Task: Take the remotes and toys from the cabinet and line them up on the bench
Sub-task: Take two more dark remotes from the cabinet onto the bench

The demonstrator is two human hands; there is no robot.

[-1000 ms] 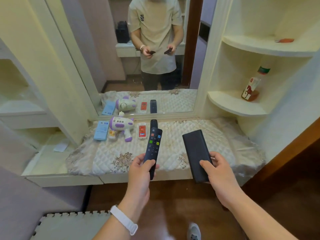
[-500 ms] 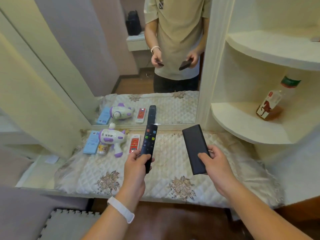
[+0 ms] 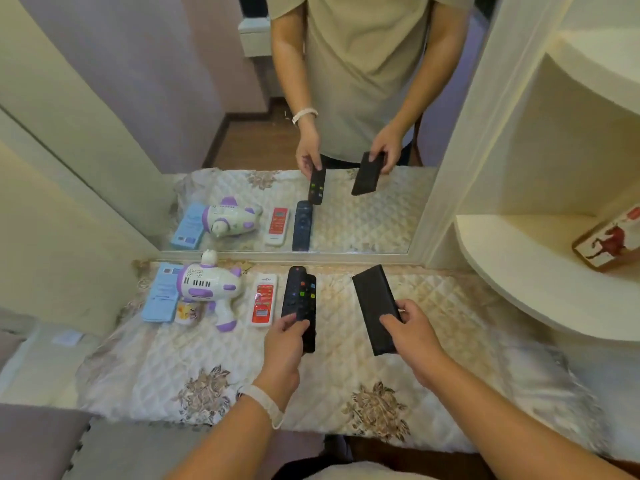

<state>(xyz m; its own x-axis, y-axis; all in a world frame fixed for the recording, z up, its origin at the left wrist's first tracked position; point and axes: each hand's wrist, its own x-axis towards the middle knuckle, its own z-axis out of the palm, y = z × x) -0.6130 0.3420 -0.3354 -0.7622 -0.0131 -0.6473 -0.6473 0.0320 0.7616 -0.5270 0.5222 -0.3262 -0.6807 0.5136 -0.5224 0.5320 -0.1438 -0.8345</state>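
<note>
My left hand (image 3: 284,341) grips a black remote with coloured buttons (image 3: 307,306) low over the quilted bench (image 3: 346,386). That remote overlaps a second black remote (image 3: 290,292) lying on the bench beside it. My right hand (image 3: 414,336) holds a plain black flat device (image 3: 375,306) above the bench, further right. Lined up to the left along the mirror are a white and red remote (image 3: 264,301), a white and purple toy gun (image 3: 209,287) and a light blue remote (image 3: 162,292).
A big mirror (image 3: 311,116) stands right behind the bench and reflects me and the row. Curved cream shelves (image 3: 540,282) jut out at the right, one bearing a bottle (image 3: 609,242). A small printed toy (image 3: 185,311) lies under the toy gun. Grey foam mat (image 3: 138,452) lies below.
I have leaned in over the bench. Both hands have moved forward and down, bringing the buttoned remote beside the black remote in the row and the flat device lower over the quilt.
</note>
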